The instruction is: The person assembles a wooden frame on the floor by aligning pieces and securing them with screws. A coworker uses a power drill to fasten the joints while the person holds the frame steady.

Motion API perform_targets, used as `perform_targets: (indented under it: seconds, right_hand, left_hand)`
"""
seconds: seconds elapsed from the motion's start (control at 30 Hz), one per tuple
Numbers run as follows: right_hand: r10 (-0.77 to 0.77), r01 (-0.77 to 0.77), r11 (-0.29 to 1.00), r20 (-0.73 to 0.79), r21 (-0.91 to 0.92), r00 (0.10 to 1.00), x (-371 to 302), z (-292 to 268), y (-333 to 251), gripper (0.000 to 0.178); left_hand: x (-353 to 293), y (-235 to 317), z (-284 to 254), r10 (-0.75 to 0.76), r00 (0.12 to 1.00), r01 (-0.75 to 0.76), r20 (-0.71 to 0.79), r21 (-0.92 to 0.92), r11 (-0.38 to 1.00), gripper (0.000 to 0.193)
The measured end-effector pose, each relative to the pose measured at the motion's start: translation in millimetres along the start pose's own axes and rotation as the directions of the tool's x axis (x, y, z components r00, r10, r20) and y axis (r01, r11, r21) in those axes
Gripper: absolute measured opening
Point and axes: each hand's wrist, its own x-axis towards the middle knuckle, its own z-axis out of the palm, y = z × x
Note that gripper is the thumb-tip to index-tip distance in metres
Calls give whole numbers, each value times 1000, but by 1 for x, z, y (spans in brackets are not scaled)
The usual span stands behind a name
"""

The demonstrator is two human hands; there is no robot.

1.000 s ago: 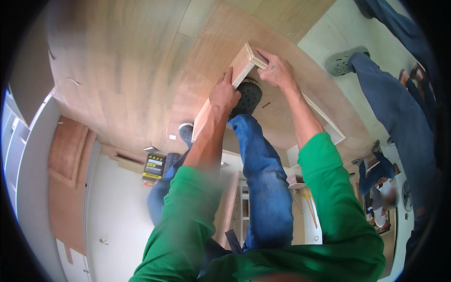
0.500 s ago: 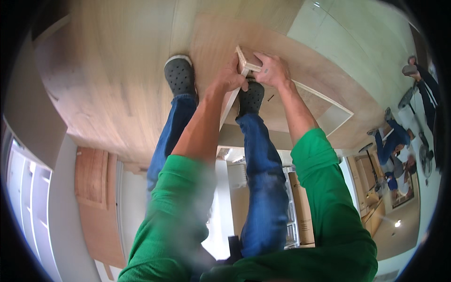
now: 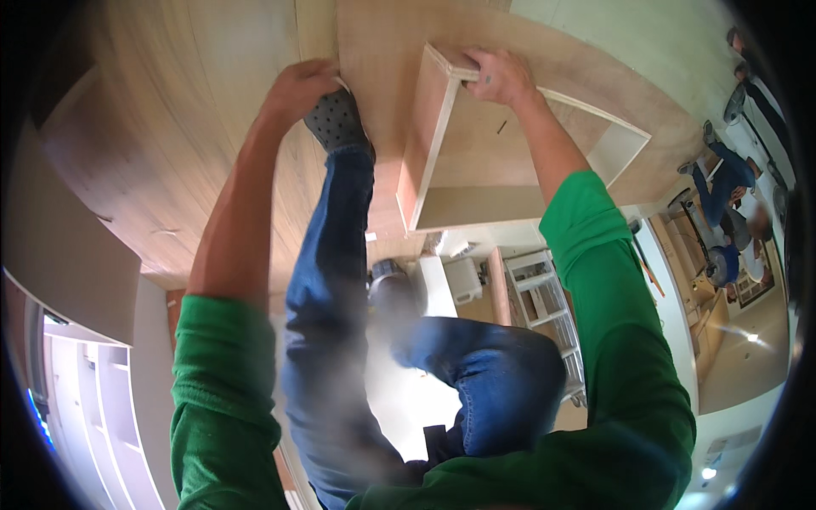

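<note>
My right hand [image 3: 503, 76] is closed around the far left corner of an open rectangular wooden frame [image 3: 431, 140]. Its fingers go over the corner, with the thumb side toward the inner face. My left hand [image 3: 299, 90] has come off the frame and is beside the toe of a dark grey clog [image 3: 338, 119] on my foot. Its fingers are curled together; whatever they hold, if anything, is hidden. A short dark sliver [image 3: 501, 127] shows on the brown panel inside the frame.
A wood-grained board surface [image 3: 212, 144] spreads on the left. Behind me lie a white ladder-like rack [image 3: 544, 293] and a pale plastic container [image 3: 463, 280]. At the right, people [image 3: 722, 183] sit or crouch near a fan. White shelving [image 3: 93, 382] stands at lower left.
My left hand has let go of the frame and moved left to the clog. One foot has lifted out of the frame and swung back. My right hand still holds the corner.
</note>
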Motion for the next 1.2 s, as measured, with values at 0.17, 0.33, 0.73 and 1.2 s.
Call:
perform_targets:
  seconds: [0.17,0.33,0.73,1.2]
  right_hand:
    - [55,-66,998,-387,-15,920,-36,15,-27,62]
    - [669,-33,537,-402,843,625,-122,99,-86,72]
    - [704,-441,286,125,851,699,-243,205,-147,41]
    - [897,4,263,-246,965,368,-819,-97,-28,65]
  left_hand:
    - [-83,-98,-94,-4,998,36,-57,572,819,48]
    - [-217,-167,-116,-353,935,353,-24,116,928,36]
    - [-405,-86,-66,-101,992,81,70,250,965,42]
    - [-661,-30,-208,-214,974,209,-77,-61,976,51]
